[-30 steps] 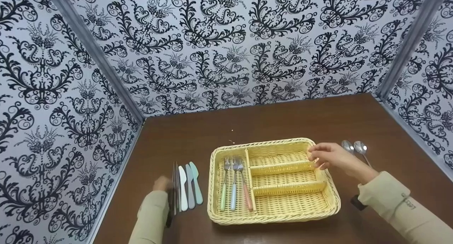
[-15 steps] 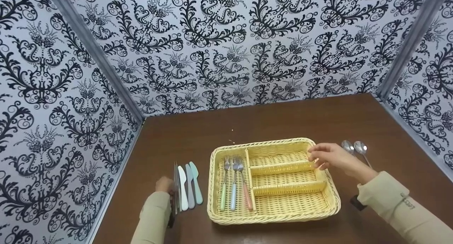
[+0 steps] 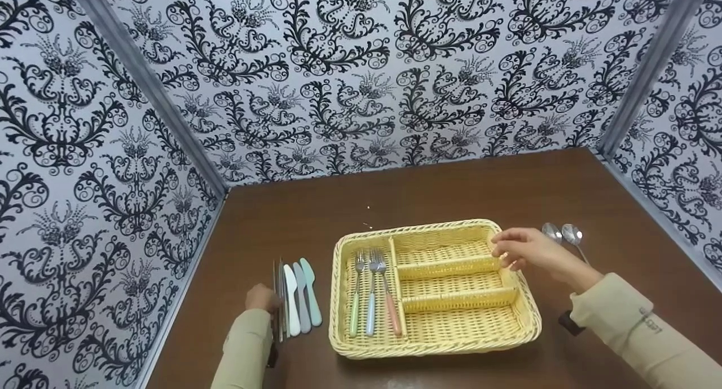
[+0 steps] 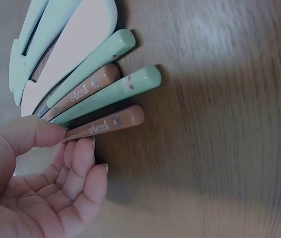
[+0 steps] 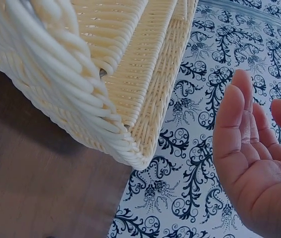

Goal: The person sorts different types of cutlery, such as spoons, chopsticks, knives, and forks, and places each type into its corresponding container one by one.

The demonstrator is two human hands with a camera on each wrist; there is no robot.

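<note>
A yellow wicker basket (image 3: 434,349) with dividers stands mid-table, and three pastel-handled forks (image 3: 370,296) lie in its long left compartment. Left of it lie three pastel knives (image 3: 299,290) beside thin dark utensils. My left hand (image 3: 260,299) is at their left edge. In the left wrist view its thumb and fingertips (image 4: 78,148) pinch the shaft of a brown-handled utensil (image 4: 113,121), the nearest of several fanned mint and brown handles. My right hand (image 3: 519,248) hovers at the basket's far right rim, and in the right wrist view this hand (image 5: 249,148) holds nothing beside the basket (image 5: 105,74).
Two steel spoons (image 3: 564,234) lie on the brown table just right of the basket, behind my right hand. Patterned black-and-white walls close the table on the left, back and right. Bare table shows between the basket and the back wall.
My left hand has crept slightly right, up against the thin utensils beside the knives. The right hand and the basket have stayed where they were.
</note>
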